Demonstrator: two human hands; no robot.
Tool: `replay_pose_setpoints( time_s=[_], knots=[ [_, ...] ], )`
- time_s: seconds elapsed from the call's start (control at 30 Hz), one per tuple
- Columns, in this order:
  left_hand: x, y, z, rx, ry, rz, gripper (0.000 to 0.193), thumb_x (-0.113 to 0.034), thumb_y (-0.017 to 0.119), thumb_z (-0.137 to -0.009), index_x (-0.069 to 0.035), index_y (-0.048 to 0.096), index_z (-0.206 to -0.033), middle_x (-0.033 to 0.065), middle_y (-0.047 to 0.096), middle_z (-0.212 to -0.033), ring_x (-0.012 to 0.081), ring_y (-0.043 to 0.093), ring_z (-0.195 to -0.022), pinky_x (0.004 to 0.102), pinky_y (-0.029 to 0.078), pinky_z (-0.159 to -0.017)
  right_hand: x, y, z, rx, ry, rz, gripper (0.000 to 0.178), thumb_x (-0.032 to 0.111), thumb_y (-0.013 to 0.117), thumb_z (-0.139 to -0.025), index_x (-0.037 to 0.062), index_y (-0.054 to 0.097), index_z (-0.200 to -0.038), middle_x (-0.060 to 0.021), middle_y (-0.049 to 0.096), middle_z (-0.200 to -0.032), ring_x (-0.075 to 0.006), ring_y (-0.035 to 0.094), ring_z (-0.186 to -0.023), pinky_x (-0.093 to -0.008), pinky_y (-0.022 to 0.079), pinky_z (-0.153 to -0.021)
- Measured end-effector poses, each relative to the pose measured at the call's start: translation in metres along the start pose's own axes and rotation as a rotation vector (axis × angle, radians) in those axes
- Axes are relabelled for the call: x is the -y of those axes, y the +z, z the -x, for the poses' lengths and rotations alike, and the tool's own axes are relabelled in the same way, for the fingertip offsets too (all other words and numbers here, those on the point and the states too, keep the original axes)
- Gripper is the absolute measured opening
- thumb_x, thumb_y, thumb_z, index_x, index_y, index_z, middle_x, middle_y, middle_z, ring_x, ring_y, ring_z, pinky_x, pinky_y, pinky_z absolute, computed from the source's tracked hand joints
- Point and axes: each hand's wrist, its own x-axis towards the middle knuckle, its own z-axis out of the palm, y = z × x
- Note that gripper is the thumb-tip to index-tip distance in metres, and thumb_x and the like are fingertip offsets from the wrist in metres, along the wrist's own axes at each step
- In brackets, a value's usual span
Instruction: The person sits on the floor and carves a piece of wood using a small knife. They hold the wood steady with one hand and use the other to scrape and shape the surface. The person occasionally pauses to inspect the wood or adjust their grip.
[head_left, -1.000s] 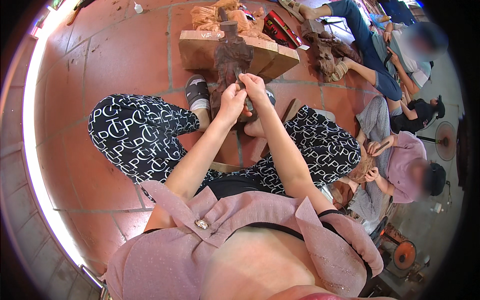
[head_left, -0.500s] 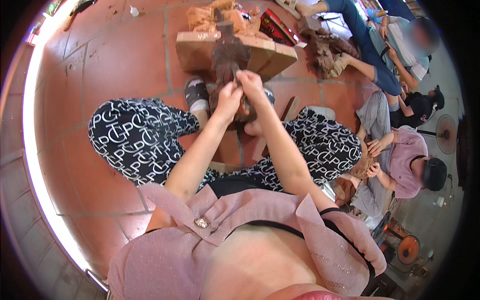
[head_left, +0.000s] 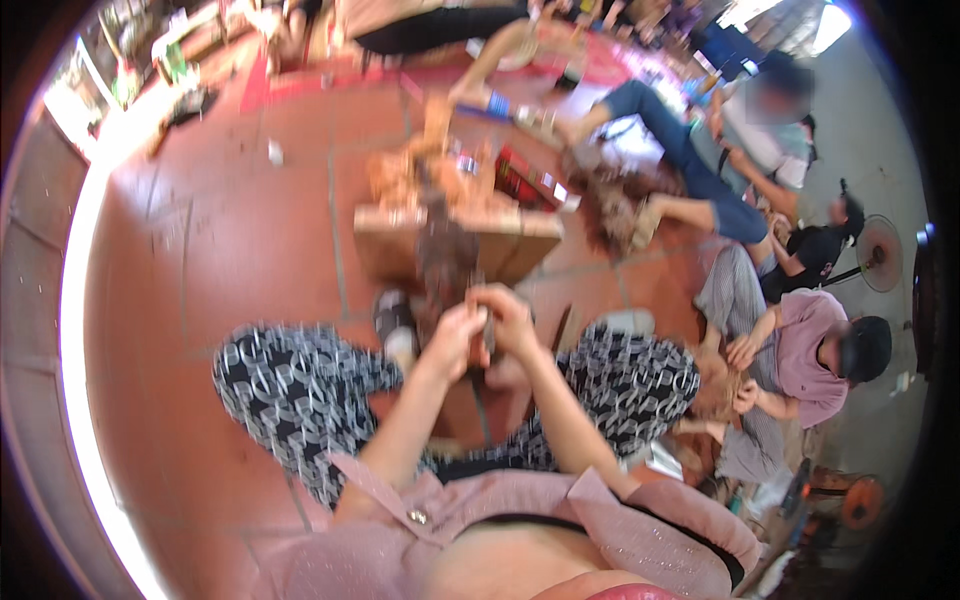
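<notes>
Both hands, left hand (head_left: pixel 455 335) and right hand (head_left: pixel 508 318), pinch shut on the dark brown woven fibre piece (head_left: pixel 446 255) against the low wooden block (head_left: pixel 520 245), open red tiled floor (head_left: pixel 230 230) leftward

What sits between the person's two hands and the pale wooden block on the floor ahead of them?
In the head view, a dark brown, rough-looking upright piece stands between the left hand, the right hand and the pale wooden block; blur hides what it is.
</notes>
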Motion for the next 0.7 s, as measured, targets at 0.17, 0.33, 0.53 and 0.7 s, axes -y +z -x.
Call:
replay_pose_setpoints(
  time_s=[0.17, 0.33, 0.53, 0.7],
  knots=[
    [-0.009, 0.005, 0.006, -0.029, 0.005, -0.197, 0.025, -0.03, 0.051, -0.093, -0.007, 0.057, -0.086, 0.0002, 0.054, -0.062, 0.0096, 0.052, -0.046, 0.0238, 0.047, -0.041, 0.023, -0.017, -0.004, 0.013, 0.198, 0.094, 0.012, 0.003, 0.06, -0.077, 0.0059, 0.063, -0.088, -0.0095, 0.062, -0.083, -0.0221, 0.059, -0.076, -0.0302, 0.047, -0.065],
    [-0.03, 0.013, 0.011, -0.165, 0.251, -0.328, 0.021, -0.024, 0.054, -0.091, -0.005, 0.057, -0.082, -0.0006, 0.053, -0.061, 0.0069, 0.051, -0.048, 0.0217, 0.047, -0.044, 0.001, -0.019, -0.003, -0.261, 0.029, 0.09, 0.02, 0.018, 0.06, -0.086, 0.0032, 0.061, -0.073, -0.0093, 0.063, -0.08, -0.0229, 0.06, -0.074, -0.0319, 0.048, -0.068],
    [-0.152, 0.096, 0.081, -0.317, 1.107, -0.455, 0.01, -0.005, 0.052, -0.088, 0.0, 0.059, -0.084, 0.0052, 0.056, -0.07, 0.0111, 0.054, -0.06, 0.0241, 0.046, -0.057, 0.083, -0.115, -0.039, -0.54, 0.125, -0.307, 0.043, 0.035, 0.035, -0.099, 0.0032, 0.06, -0.085, -0.0054, 0.059, -0.067, -0.0109, 0.055, -0.056, -0.0232, 0.043, -0.054],
    [-0.23, 0.158, 0.215, -0.055, 1.994, -0.774, 0.037, -0.03, 0.043, -0.088, 0.004, 0.057, -0.089, 0.0152, 0.057, -0.093, 0.0272, 0.056, -0.082, 0.0333, 0.044, -0.072, 0.274, -0.206, -0.066, -0.778, -0.787, -0.712, 0.033, 0.04, 0.052, -0.089, 0.0092, 0.049, -0.076, 0.0018, 0.032, -0.059, -0.0093, 0.024, -0.051, -0.0286, 0.02, -0.046]
  ],
)
